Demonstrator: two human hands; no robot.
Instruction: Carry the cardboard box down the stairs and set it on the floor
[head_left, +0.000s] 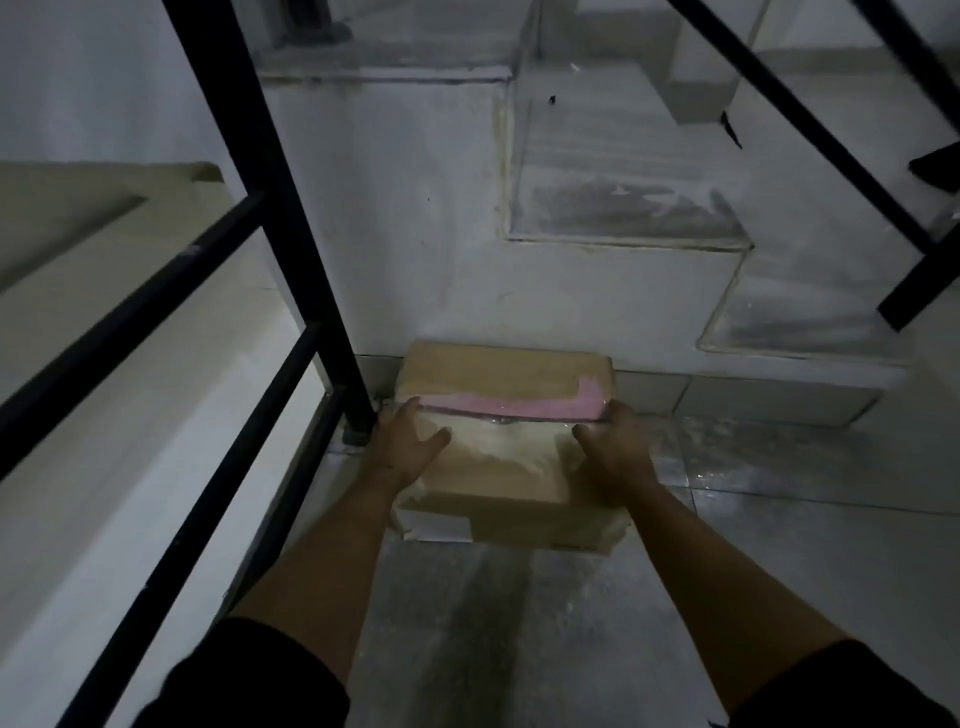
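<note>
Dim stairwell here. The white stair wall (415, 234) fills the space ahead, with dusty concrete steps (623, 208) climbing off to the right. A black metal railing (291, 208) slants down on the left, its post foot planted on the grey tiled floor (779, 519) just beside the box's left corner; a second black rail (810, 130) crosses the upper right. The cardboard box (498, 483) sits low at the foot of the wall, its far edge close against the skirting tiles, a pink strip (509, 405) across its top; whether it fully rests on the tiles I cannot tell. Both bare forearms reach straight out. The left hand (405, 447) grips the box's left side, thumb spread over the top. The right hand (613, 447) clasps the right side likewise.
</note>
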